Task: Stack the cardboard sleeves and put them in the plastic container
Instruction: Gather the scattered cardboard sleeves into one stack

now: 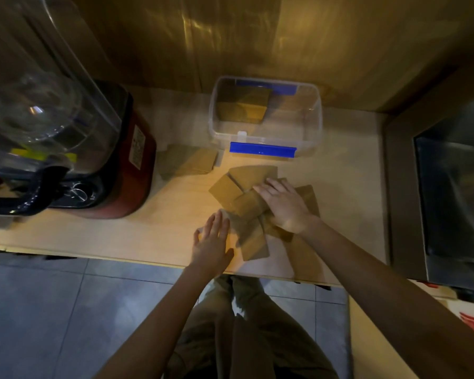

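Several brown cardboard sleeves [237, 194] lie fanned in a loose pile on the wooden counter. My right hand [283, 205] rests flat on top of the pile, fingers spread. My left hand [212, 240] lies open at the pile's near left edge, its fingertips touching the sleeves. A clear plastic container [308, 132] with blue clips stands behind the pile, and a stack of sleeves [241, 106] sits in its left part. Another flat stack of sleeves [188, 161] lies on the counter left of the container.
A red blender [115, 165] with a clear jug stands at the left. A steel sink [454, 198] is set at the right end. The counter's front edge [121, 259] runs just below my left hand, with tiled floor beneath.
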